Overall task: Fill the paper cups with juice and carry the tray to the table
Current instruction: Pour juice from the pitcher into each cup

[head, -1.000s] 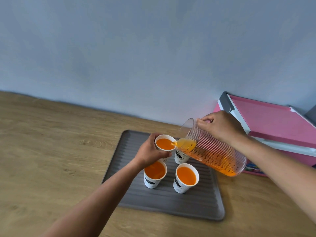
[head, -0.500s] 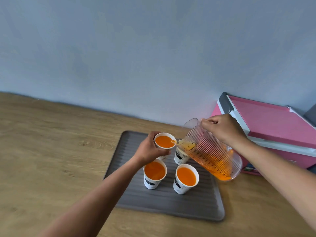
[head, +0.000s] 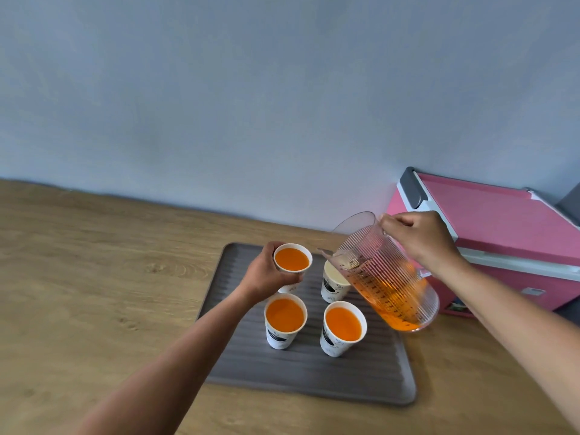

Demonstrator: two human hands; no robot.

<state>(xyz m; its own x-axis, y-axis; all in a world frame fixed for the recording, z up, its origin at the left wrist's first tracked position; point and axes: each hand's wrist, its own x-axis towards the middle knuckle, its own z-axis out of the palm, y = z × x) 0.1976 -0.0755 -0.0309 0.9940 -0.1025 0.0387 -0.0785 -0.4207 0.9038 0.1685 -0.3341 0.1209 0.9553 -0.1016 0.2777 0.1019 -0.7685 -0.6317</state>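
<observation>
Wooden counter (head: 94, 277) carried the grey tray (head: 314, 378), above which your left hand (head: 266, 274) gripped a filled cup (head: 292, 260) while your right hand (head: 420, 240), fingers (head: 396, 223) curled, held the pitcher (head: 386, 277) tilted with its spout just over the empty cup (head: 334, 285) at the tray's rear, nearer that hand.

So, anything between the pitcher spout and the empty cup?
Nothing visible. The pitcher, in the right hand, has its spout just above the empty cup; the full cup in the left hand is clear to the left.
</observation>
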